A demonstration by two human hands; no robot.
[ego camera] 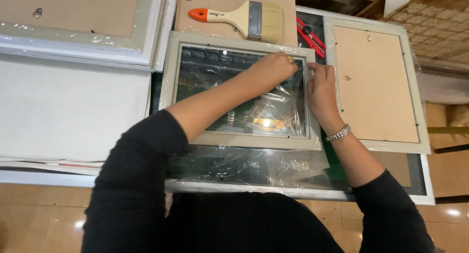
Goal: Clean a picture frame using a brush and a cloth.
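Note:
A grey-beige picture frame lies on the worktable with its glass facing up, and clear plastic wrap is draped over it and spills toward me. My left hand reaches across the glass to the frame's far right corner, fingers closed on the wrap there. My right hand rests on the frame's right edge beside it, fingertips pinching at the same corner. A bracelet sits on my right wrist.
A wide paintbrush with an orange-tipped handle lies behind the frame. A red utility knife sits to its right. Another frame lies back side up at the right, and a white frame at the far left over white sheets.

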